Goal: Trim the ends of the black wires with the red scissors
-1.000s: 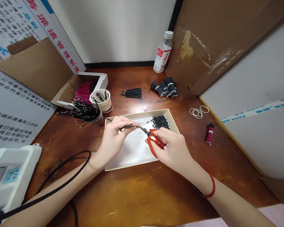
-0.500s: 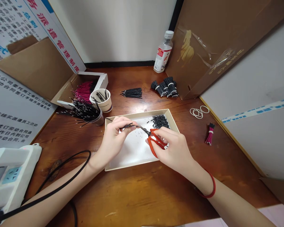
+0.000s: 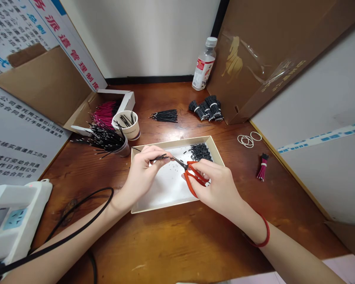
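Note:
Over a shallow white box (image 3: 165,208), my left hand (image 3: 144,167) pinches thin black wires (image 3: 161,157) between thumb and fingers. My right hand (image 3: 217,183) is wrapped round the handles of red-handled scissors (image 3: 191,179). The scissor tips meet the wire ends at my left fingertips; fingers partly hide the exact contact. A heap of short black cut pieces (image 3: 200,152) lies in the box's far right corner. Tiny bits are scattered on its white bottom.
Black wires (image 3: 106,138) fill a cup at left, beside a paper cup (image 3: 133,130) and a box of pink wires (image 3: 104,114). Loose black wires (image 3: 165,115), banded bundles (image 3: 208,108), a bottle (image 3: 205,65), rubber bands (image 3: 246,141) and a pink bundle (image 3: 263,167) lie around. A black cable (image 3: 85,193) crosses my left forearm.
The scissor blades look closer together, and a small dark piece shows beside them. Both hands stay in nearly the same place.

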Motion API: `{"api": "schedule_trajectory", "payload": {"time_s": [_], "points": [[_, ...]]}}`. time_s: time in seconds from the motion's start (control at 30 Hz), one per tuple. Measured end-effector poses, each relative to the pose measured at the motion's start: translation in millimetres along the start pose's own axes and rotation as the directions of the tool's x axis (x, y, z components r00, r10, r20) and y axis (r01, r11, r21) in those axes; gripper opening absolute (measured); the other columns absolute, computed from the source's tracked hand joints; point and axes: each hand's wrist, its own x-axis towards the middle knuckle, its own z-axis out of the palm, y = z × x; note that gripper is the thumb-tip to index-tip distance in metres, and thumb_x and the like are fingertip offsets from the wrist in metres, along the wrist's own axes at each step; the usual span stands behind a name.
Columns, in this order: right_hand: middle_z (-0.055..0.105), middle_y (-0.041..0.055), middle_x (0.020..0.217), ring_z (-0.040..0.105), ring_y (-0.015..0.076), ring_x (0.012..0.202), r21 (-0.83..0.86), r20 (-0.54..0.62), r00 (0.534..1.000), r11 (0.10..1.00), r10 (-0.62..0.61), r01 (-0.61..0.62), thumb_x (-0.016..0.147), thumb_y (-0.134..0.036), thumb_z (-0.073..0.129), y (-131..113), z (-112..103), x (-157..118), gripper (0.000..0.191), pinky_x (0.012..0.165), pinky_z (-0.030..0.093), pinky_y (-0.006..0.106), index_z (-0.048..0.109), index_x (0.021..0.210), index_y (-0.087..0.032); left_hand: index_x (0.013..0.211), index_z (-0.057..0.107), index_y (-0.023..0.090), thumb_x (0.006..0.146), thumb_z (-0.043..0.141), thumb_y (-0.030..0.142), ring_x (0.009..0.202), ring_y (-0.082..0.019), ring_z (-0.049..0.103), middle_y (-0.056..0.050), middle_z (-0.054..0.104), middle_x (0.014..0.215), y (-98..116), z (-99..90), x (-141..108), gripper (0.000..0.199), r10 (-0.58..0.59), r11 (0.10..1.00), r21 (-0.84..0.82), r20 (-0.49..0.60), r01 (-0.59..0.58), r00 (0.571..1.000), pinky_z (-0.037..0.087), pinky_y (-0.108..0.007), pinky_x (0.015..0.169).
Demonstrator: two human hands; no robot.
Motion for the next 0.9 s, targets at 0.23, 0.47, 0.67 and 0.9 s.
{"api": "schedule_trajectory", "payload": {"time_s": [0.23, 0.47, 0.67, 0.9], "points": [[0.047, -0.0024, 0.060, 0.039, 0.0082, 0.053, -0.007, -0.009, 1.000, 1.000, 0.024, -0.024, 0.083, -0.017, 0.061, 0.3, 0.5, -0.1, 0.015, 0.051, 0.031, 0.022, 0.058, 0.068, -0.016, 0.076, 0.076, 0.019, 0.078, 0.065, 0.022, 0.079, -0.018, 0.059, -0.004, 0.071, 0.078, 0.3, 0.3, -0.7, 0.011, -0.015, 0.999, 0.047, 0.001, 0.015, 1.000, 0.045, -0.030, 0.075], [0.051, -0.0006, 0.064, 0.043, 0.0094, 0.055, 0.038, -0.033, 0.994, 0.994, 0.102, -0.100, 0.082, -0.026, 0.060, -3.3, -7.0, 10.1, 0.016, 0.052, 0.035, 0.022, 0.057, 0.070, -0.016, 0.081, 0.072, 0.014, 0.078, 0.068, 0.031, 0.074, -0.017, 0.060, -0.005, 0.071, 0.080, 1.0, 1.4, -0.5, 0.017, -0.129, 0.992, -0.003, -0.028, 0.129, 0.991, 0.045, -0.027, 0.068], [0.056, 0.0035, 0.061, 0.044, 0.0141, 0.053, -0.504, 0.340, 0.888, 0.858, 0.308, -0.105, 0.085, -0.035, 0.051, -11.3, -16.5, 44.4, 0.029, 0.048, 0.025, 0.027, 0.051, 0.061, -0.018, 0.089, 0.070, 0.014, 0.078, 0.069, 0.033, 0.082, -0.017, 0.062, -0.005, 0.072, 0.089, -5.8, 2.2, -0.8, 0.021, -0.155, 0.985, -0.096, -0.144, 0.142, 0.977, 0.046, -0.027, 0.076], [0.065, 0.0123, 0.069, 0.059, 0.0219, 0.061, -0.606, 0.459, 0.833, 0.795, 0.308, 0.039, 0.086, -0.028, 0.046, -21.2, -9.2, 67.1, 0.028, 0.051, 0.028, 0.029, 0.066, 0.071, -0.014, 0.092, 0.071, 0.017, 0.081, 0.067, 0.031, 0.086, -0.017, 0.063, -0.005, 0.073, 0.094, -6.1, 1.4, 0.1, 0.019, -0.121, 0.989, -0.102, -0.127, 0.109, 0.984, 0.046, -0.027, 0.077]]}}
